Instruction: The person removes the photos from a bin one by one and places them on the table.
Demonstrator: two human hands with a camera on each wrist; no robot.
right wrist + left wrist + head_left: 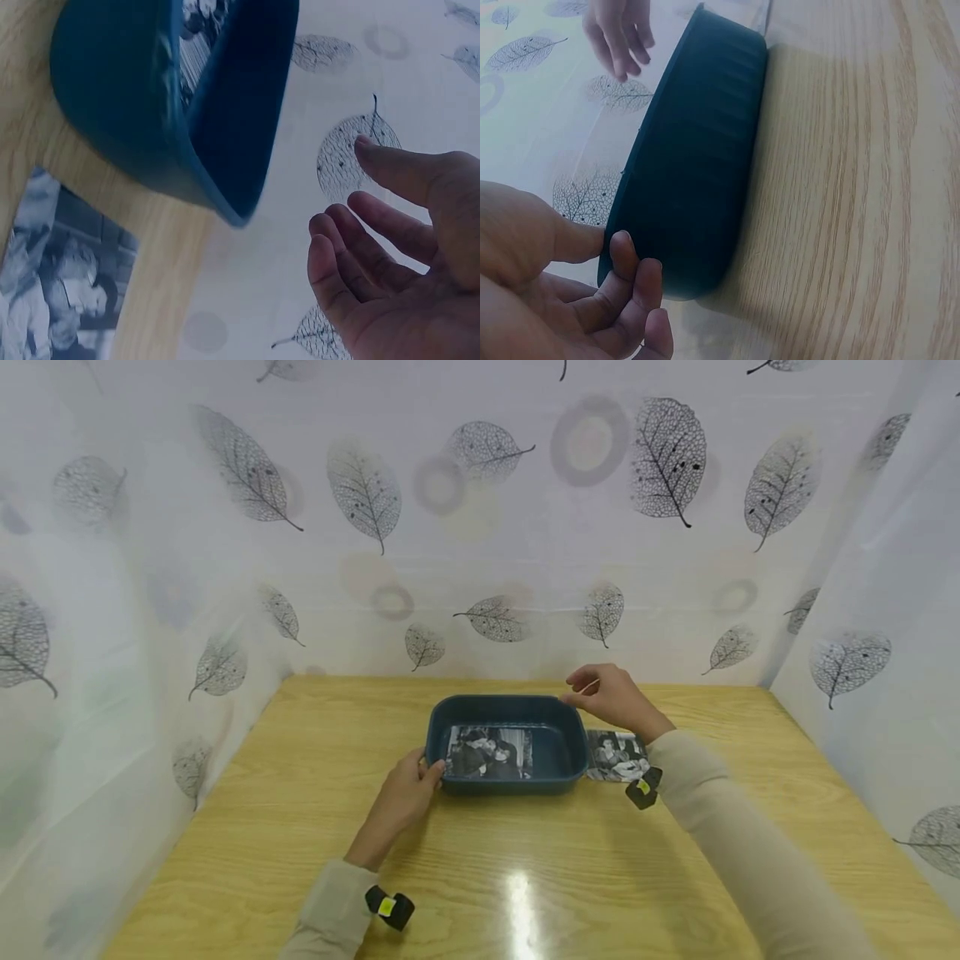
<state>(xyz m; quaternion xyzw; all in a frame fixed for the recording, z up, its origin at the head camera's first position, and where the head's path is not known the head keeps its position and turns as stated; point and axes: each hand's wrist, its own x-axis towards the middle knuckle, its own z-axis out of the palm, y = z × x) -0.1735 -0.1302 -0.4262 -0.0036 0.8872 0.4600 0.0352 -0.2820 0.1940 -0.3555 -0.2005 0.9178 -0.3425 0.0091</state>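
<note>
A dark blue rectangular basin stands on the wooden table, with a black-and-white photo lying flat in its left part. My left hand pinches the basin's left rim; in the left wrist view the thumb is on one side and curled fingers are against the outer wall. By the far right corner of the basin hovers my right hand, its fingers loosely bent and nothing held. In the right wrist view a gap shows between that hand and the rim. A second black-and-white photo lies on the table just right of the basin.
The light wooden table reaches back to a pale curtain printed with leaves, which also hangs along both sides. My right forearm in its beige sleeve stretches over the table's right side.
</note>
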